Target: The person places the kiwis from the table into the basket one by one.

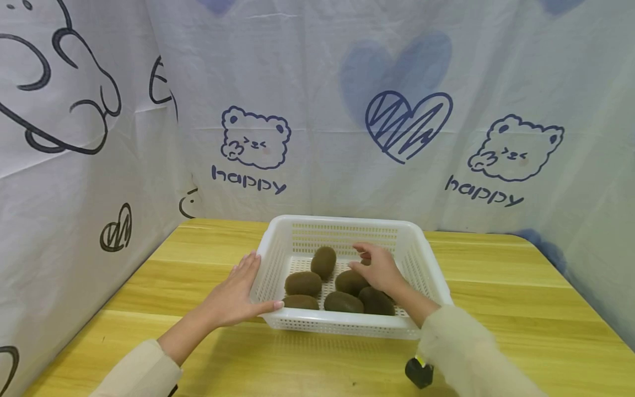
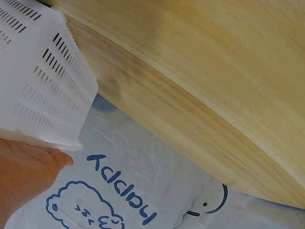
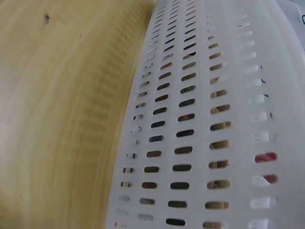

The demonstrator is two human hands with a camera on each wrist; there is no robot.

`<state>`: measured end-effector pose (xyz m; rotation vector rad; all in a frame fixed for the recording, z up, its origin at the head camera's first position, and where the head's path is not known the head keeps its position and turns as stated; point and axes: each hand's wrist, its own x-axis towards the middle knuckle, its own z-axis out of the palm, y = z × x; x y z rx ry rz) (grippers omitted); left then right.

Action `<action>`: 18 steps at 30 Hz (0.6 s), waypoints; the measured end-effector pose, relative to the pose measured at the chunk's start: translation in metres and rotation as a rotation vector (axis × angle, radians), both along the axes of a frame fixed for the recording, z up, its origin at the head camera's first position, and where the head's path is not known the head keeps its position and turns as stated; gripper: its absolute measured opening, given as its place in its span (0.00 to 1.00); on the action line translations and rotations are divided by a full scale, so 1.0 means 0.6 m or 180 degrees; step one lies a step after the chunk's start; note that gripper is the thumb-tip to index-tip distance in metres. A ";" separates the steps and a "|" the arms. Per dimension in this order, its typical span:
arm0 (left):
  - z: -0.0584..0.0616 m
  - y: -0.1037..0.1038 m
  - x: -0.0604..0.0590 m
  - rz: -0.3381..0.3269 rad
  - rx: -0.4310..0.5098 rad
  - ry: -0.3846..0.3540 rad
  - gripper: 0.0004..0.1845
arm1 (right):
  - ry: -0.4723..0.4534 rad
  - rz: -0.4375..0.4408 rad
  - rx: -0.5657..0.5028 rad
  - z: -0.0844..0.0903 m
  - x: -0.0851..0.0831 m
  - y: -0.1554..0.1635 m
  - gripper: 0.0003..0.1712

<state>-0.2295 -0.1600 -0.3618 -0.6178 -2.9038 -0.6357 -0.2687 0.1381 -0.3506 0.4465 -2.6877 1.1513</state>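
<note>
1. Here, only the head view takes in the whole scene: a white slotted plastic basket (image 1: pixel 347 325) sits near the middle of a pale wooden table (image 1: pixel 521 309), and oval, fuzzy brown kiwis (image 1: pixel 303 283) lie in it.
2. The left hand (image 1: pixel 233 298) lies flat against the basket's wall at 9 o'clock, fingers straight, thumb along the near rim — not curled round anything.
3. The right hand (image 1: pixel 379 267) reaches inside, toward 1 o'clock of the basket's floor, fingers bent over a kiwi that is mostly hidden under them; whether it grips that fruit cannot be told.
4. The left wrist view adds the basket's rounded corner (image 2: pixel 57 100) with the palm (image 2: pixel 24 176) beneath its lip, and streaky wood grain.
5. The right wrist view shows just the wall from outside — rows of short slots (image 3: pixel 186 119), matte and smooth, with the table (image 3: pixel 52 119) beside it.
6. A printed white cloth (image 1: pixel 317 110) with bears and hearts hangs behind, at 12 o'clock.
</note>
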 end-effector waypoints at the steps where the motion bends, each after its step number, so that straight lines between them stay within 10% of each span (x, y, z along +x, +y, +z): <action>1: 0.000 0.000 0.000 -0.0003 0.0006 0.0002 0.59 | -0.0015 -0.0004 -0.0013 0.000 0.001 0.003 0.25; 18: 0.000 -0.002 -0.001 -0.0055 -0.0173 0.0212 0.57 | 0.0841 -0.0021 0.0604 0.023 0.056 0.075 0.28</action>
